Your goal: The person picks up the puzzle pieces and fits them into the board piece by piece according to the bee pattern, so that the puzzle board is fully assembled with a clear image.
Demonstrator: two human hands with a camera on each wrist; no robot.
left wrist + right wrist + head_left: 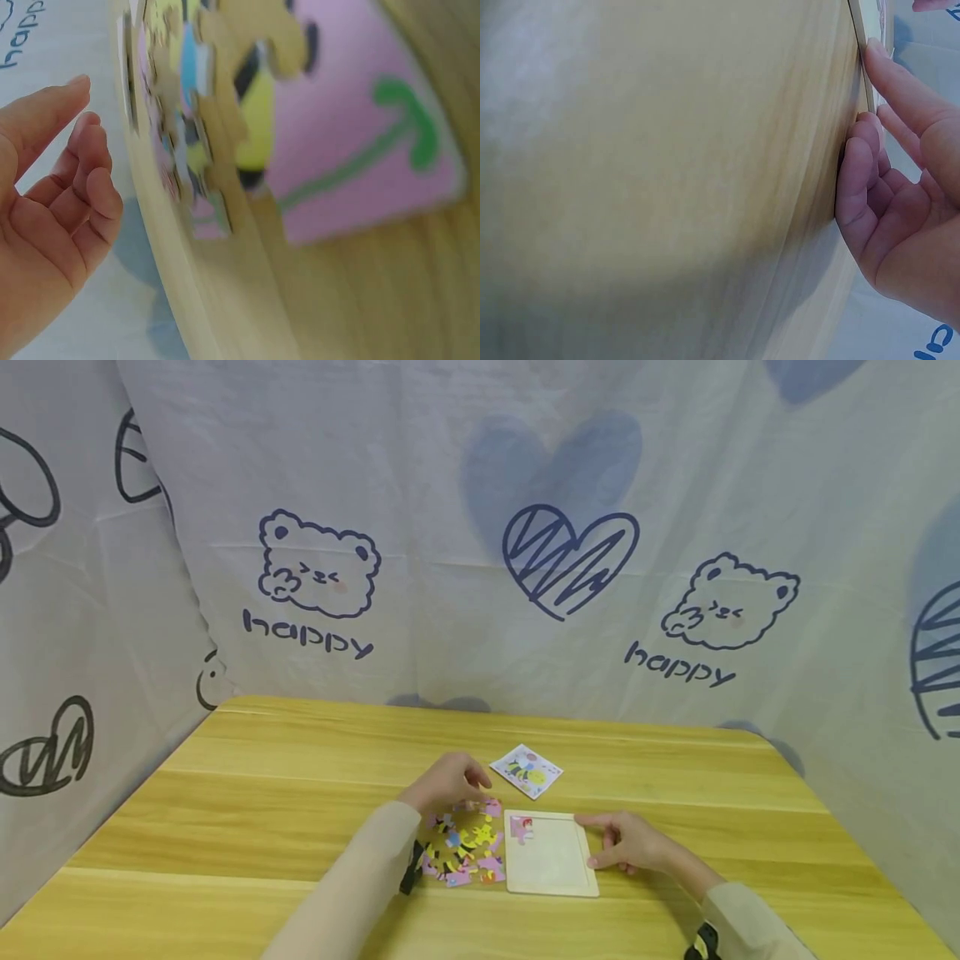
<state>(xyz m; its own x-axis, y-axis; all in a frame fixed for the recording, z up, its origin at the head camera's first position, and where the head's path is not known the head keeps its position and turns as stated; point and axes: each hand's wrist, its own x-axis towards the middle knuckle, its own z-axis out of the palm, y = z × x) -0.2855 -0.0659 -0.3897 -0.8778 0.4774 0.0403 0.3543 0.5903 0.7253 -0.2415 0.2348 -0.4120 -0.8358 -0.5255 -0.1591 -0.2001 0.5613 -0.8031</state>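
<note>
My left hand [453, 781] is at the far side of a loose heap of puzzle pieces [483, 835], fingers loosely bent. In the left wrist view, nothing shows between the thumb and fingers of that hand [64, 180]. The pieces are pink, yellow and black. Right of them lies a square wooden puzzle tray [551, 868], with a pink piece [519, 829] in its far left corner. My right hand [630, 843] rests at the tray's right side, index finger extended to the far corner and thumb against the edge. Its other fingers are curled in.
A small picture card [527, 771] with a bee on it lies behind the tray and the pieces. Everything sits on a wood-grain table [300, 760]. A printed cloth [435, 527] hangs behind the table and along its sides.
</note>
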